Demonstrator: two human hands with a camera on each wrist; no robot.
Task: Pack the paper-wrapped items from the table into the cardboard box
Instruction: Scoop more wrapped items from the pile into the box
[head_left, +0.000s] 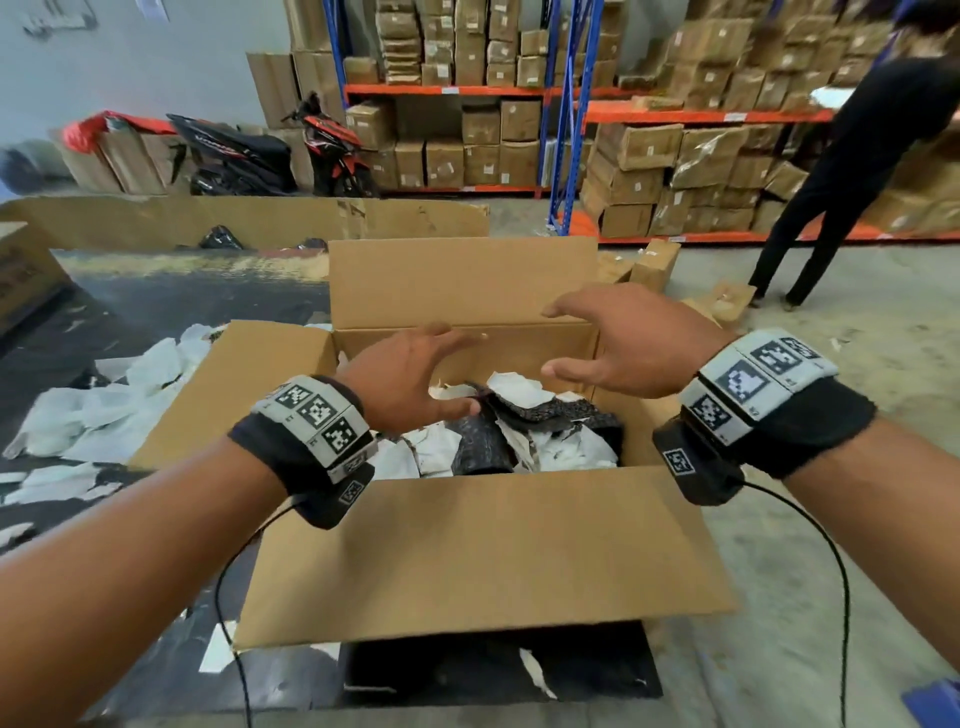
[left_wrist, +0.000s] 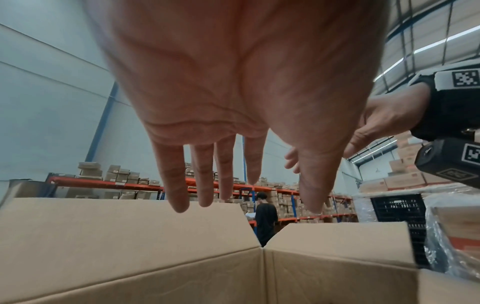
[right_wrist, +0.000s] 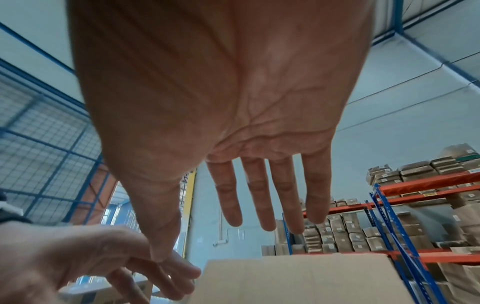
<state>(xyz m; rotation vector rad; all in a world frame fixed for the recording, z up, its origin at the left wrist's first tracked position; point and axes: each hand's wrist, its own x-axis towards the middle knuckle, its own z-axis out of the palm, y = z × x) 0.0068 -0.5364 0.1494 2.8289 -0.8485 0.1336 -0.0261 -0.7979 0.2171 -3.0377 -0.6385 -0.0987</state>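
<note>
An open cardboard box (head_left: 467, 551) stands in front of me with its flaps spread. Inside lie several dark items partly wrapped in torn white paper (head_left: 524, 426). My left hand (head_left: 415, 374) hovers over the box's left half, fingers spread and empty. Over the right half, near the far flap (head_left: 462, 280), hangs my right hand (head_left: 618, 343), also empty with fingers spread. In the left wrist view the left hand's fingers (left_wrist: 205, 174) are straight above the box flaps (left_wrist: 130, 236). The right wrist view shows straight fingers (right_wrist: 259, 197) and the left hand (right_wrist: 91, 257) below.
Loose white paper pieces (head_left: 109, 405) lie on the dark table (head_left: 156, 301) left of the box. Cardboard sheets (head_left: 244, 218) stand behind the table. Racks of cartons (head_left: 649, 119) and a parked scooter (head_left: 332, 145) fill the background. A person in black (head_left: 852, 176) bends at the right.
</note>
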